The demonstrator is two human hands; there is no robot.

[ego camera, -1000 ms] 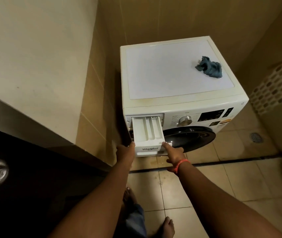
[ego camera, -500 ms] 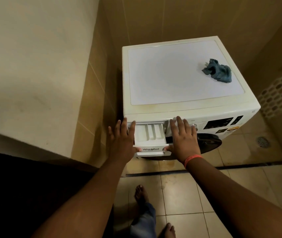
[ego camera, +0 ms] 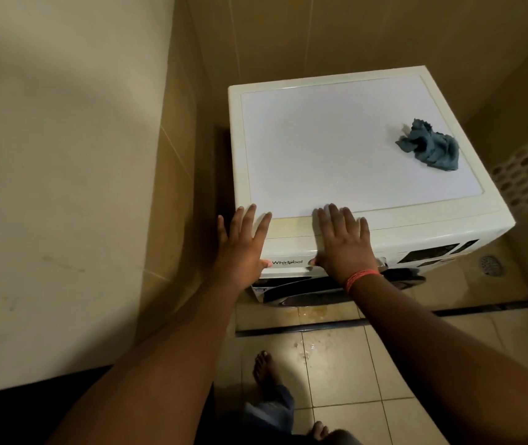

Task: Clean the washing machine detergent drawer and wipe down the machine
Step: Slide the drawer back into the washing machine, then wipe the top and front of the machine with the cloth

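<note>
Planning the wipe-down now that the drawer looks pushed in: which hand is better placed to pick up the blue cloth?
The right hand. The blue cloth lies on the machine's top toward its right side, while the left hand presses at the far left corner.

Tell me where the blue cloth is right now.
In the head view, the crumpled blue cloth lies on top of the washing machine, near its right edge, well beyond the right hand.

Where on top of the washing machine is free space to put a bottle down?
The washing machine top is bare from its left edge to the blue cloth near the right edge. Crowded only at the front-left, where the left hand and right hand lie flat.
</note>
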